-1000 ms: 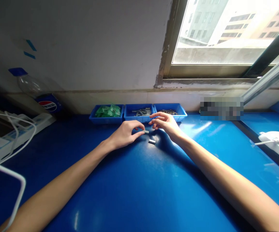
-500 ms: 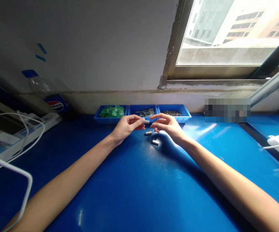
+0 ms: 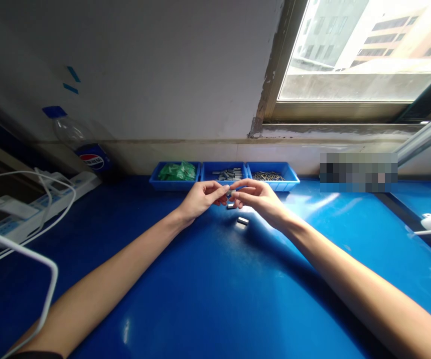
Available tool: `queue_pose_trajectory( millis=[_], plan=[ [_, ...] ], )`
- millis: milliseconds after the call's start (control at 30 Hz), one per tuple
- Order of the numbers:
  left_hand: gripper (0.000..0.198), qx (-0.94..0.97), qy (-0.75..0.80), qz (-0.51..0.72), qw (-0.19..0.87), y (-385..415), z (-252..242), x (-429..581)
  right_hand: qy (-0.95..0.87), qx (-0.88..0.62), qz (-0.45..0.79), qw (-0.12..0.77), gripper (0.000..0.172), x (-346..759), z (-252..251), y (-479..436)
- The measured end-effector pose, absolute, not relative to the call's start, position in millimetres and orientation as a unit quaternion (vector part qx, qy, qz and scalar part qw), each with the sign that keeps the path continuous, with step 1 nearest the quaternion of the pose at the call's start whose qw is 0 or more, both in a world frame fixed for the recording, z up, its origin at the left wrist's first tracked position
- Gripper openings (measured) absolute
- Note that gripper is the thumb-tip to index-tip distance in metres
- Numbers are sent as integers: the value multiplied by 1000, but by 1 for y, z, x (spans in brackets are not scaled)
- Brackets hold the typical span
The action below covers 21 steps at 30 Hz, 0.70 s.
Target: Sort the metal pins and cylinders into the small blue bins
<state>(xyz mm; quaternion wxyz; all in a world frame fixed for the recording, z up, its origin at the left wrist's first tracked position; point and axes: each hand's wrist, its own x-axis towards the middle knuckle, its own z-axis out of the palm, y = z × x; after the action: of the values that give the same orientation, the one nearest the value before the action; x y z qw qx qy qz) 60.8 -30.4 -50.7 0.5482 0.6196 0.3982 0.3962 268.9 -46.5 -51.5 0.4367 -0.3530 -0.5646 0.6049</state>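
In the head view, the left hand [image 3: 199,200] pinches a small piece [image 3: 231,192] just near of the middle tray [image 3: 208,169]; the right hand [image 3: 257,196] curls narrowly at its right end, its grip unclear. It looks light, stiff and smooth, likely best held by its long sides.

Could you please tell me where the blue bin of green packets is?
In the head view, the green-packet bin sits left of centre near the wall, directly left of the metal-piece bin.
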Motion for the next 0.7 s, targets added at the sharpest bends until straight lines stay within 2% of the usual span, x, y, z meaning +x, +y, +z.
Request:
queue_pose_trajectory(
  millis=[100,233,333,433,700],
  plan=[
    [43,664,409,374,502,-30,-52,59,-559,-361,598,446,36,270,-54,-44],
    [32,773,434,327,326,-29,-58,54,-573,-425,521,468,31,273,-50,-41],
    [22,839,398,289,233,-30,-62,53,-594,-432,470,489,44,276,-48,-38],
    [24,871,371,256,195,-33,-66,55,-598,-422,457,506,53,278,-48,-36],
    [12,877,392,224,164,-33,-76,57,-578,-446,474,492,31,276,-56,-36]
  ],
)
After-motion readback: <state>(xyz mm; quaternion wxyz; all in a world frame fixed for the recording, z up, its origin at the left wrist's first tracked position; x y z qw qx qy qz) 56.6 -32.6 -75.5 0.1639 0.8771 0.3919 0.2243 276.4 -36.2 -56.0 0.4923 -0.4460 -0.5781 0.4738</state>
